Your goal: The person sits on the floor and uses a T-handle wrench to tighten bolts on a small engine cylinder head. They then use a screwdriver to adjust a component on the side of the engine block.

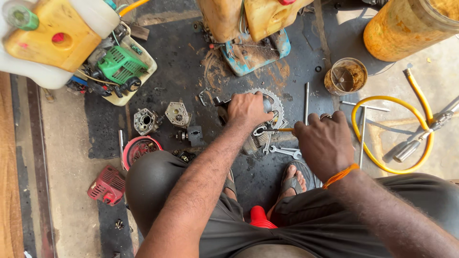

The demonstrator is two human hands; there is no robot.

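Observation:
My left hand [247,109] grips a small engine block [256,141] with a toothed metal flywheel [275,102], pressing it down on the dark oily floor. My right hand [324,141], with a ring and an orange wrist thread, is closed around a yellow-handled screwdriver [286,129] whose tip points left into the engine. A few wrenches [285,151] lie just under the engine, near my sandalled foot [292,179].
Loose engine parts [178,114] and a metal cylinder [144,121] lie left. A red round cover [138,149] and red shroud [107,184] sit by my knee. Sprayer tanks stand at back, with a green engine [120,64], a tin [346,76], a yellow hose [382,138].

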